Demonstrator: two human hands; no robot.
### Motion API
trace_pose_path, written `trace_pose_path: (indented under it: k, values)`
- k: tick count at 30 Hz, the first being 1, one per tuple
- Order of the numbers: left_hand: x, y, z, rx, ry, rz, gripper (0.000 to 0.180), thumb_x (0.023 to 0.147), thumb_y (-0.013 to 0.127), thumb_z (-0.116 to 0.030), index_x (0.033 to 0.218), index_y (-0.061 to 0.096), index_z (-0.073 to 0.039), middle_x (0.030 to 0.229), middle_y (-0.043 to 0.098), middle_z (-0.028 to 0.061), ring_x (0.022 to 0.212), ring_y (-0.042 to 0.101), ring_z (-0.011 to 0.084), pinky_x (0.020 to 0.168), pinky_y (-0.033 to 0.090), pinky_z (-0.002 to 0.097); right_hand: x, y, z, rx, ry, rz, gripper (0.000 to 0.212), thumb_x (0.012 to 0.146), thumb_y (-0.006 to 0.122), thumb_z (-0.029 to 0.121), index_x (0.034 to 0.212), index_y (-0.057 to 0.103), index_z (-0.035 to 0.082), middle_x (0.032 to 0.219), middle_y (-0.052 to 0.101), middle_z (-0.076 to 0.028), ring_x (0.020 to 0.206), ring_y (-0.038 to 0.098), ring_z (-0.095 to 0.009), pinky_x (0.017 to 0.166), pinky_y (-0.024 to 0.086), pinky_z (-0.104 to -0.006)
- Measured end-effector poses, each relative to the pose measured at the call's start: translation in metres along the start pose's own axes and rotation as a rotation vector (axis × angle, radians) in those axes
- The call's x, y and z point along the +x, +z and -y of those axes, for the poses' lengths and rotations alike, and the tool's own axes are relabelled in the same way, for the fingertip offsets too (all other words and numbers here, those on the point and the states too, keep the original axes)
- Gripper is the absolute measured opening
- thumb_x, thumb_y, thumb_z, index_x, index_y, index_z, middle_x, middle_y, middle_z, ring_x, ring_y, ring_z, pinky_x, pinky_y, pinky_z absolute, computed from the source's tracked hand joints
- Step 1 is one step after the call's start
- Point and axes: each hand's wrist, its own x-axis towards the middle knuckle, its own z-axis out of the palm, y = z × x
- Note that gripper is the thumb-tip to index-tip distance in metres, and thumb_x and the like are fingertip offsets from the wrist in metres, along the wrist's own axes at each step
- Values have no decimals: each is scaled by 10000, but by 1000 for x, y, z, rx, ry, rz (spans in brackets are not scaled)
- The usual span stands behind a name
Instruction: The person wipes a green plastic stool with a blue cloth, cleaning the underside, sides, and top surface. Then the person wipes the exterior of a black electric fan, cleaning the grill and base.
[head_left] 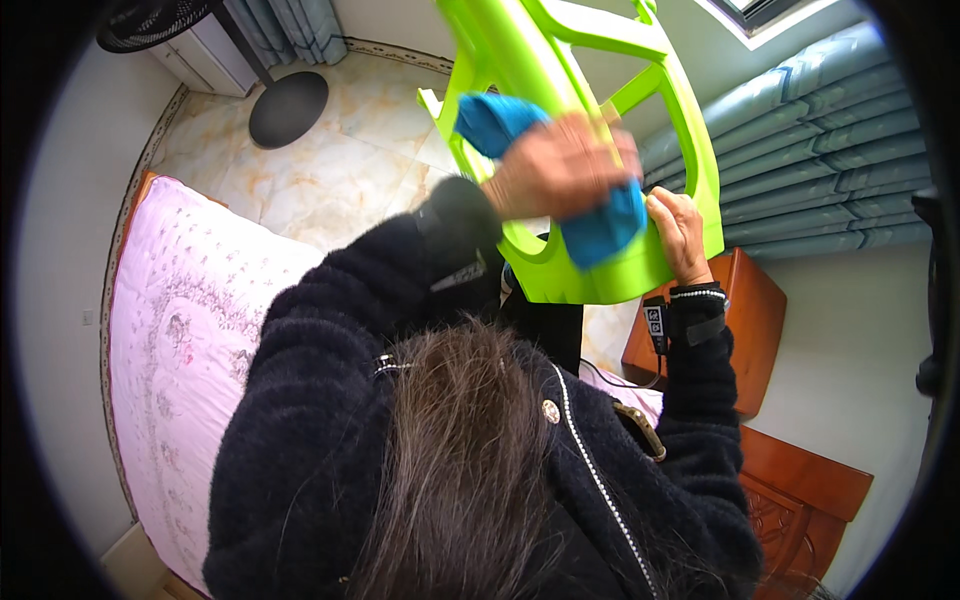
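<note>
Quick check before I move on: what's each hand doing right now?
Left hand: motion-blurred, holding a blue cloth against the chair.
Right hand: closed on the edge of the green plastic chair.

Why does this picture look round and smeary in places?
Head view: left hand and blue cloth smeared, probably by quick motion; right hand noticeably crisper.
Head view: black surround and the bed's bowed left edge, both fitting a wide fisheye lens.
</note>
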Motion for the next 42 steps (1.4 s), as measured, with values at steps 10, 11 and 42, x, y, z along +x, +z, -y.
trace_pose_path:
  k: [10,11,42]
  values:
    - [-71,-23,119,-1210,-1134,-785,120,1016,560,-167,1076,609,-75,1057,657,80,913,636,165,756,532,335,2,3,7,-36,3,-37,301,946,564,294,803,607,32,757,594,-197,784,555,-401,730,438,-462]
    - [-83,-27,116,-957,-1081,-649,191,1010,577,-221,1109,612,-61,1032,663,94,915,641,188,798,539,355,2,3,8,-42,4,-52,303,946,563,296,805,608,32,748,593,-191,777,559,-398,726,438,-463]
    - [-65,10,-37,-1639,-1618,-186,278,1021,588,-244,1222,591,-51,1132,668,87,990,668,183,863,573,327,14,7,2,-45,-91,-89,344,927,623,357,914,630,14,738,596,-211,747,593,-404,670,451,-475]
